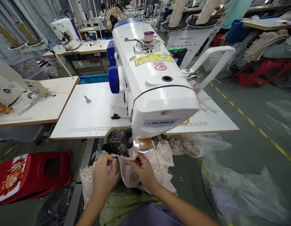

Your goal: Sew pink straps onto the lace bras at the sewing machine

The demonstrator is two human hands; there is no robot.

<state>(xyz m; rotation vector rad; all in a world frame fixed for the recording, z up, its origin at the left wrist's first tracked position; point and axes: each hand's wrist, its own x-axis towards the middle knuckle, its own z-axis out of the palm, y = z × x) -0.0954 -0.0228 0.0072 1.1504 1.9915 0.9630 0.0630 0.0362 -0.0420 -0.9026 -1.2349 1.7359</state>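
A white JUKI sewing machine fills the middle of the view. Under its head lies pale pink lace fabric, draped over the lap and around the machine's narrow bed. My left hand pinches the fabric's edge to the left of the needle area. Close to the front of the head, my right hand grips the same edge between thumb and fingers. A strip of the fabric stretches between both hands. The needle and presser foot are hidden behind the head and its round metal guard.
The white tabletop has a small grey metal piece on it. A red plastic stool stands at left. Clear plastic bags lie at right, and a bagged bundle of lace hangs below the table.
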